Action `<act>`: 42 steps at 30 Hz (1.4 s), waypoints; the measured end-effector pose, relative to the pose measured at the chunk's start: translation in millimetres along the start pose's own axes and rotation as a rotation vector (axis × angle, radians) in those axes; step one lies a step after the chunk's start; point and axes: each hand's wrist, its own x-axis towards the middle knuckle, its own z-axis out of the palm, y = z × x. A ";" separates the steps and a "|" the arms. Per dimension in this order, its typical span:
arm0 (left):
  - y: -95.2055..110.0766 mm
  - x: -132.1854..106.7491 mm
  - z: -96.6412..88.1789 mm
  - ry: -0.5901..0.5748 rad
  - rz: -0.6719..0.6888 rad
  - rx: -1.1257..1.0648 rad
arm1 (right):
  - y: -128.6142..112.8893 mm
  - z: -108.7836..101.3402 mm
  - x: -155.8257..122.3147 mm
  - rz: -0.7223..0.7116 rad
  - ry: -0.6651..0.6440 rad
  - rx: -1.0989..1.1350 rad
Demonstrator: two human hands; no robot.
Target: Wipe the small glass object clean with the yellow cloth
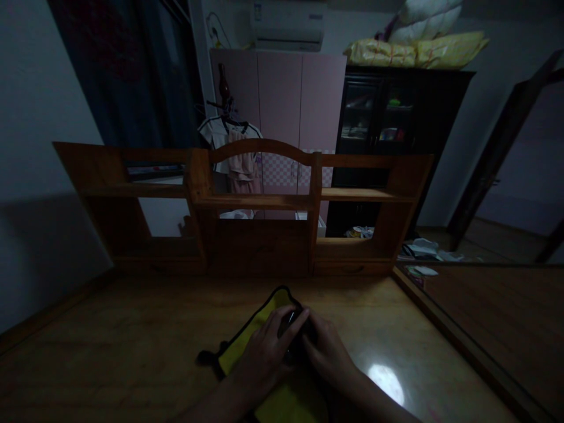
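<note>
Both of my hands close round a small dark, glossy object [291,320] whose kind I cannot make out. My left hand [271,343] has its fingers curled over the near left side of it. From the right, my right hand [326,346] grips it, the fingertips of both hands almost meeting at the top. Beneath them lies a yellow cloth [247,346] with a black edge, on the wooden surface. My left forearm and the hands cover part of the cloth. A dark lump [206,357] shows at its left corner.
A wooden shelf unit [255,202] with cubbies stands across the far side of the wooden surface [145,335]. A raised wooden edge [449,329] runs along the right. Farther back are a pink wardrobe [279,100], a black cabinet [436,111] and hanging clothes [242,147].
</note>
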 end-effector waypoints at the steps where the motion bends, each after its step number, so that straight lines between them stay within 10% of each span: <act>1: -0.2 0.0 -0.3 -0.006 0.000 0.002 | 0.7 0.6 0.0 0.007 -0.001 0.004; 42: -0.2 -0.1 1.7 0.033 -0.017 -0.003 | 2.9 -5.3 6.3 0.145 0.067 0.049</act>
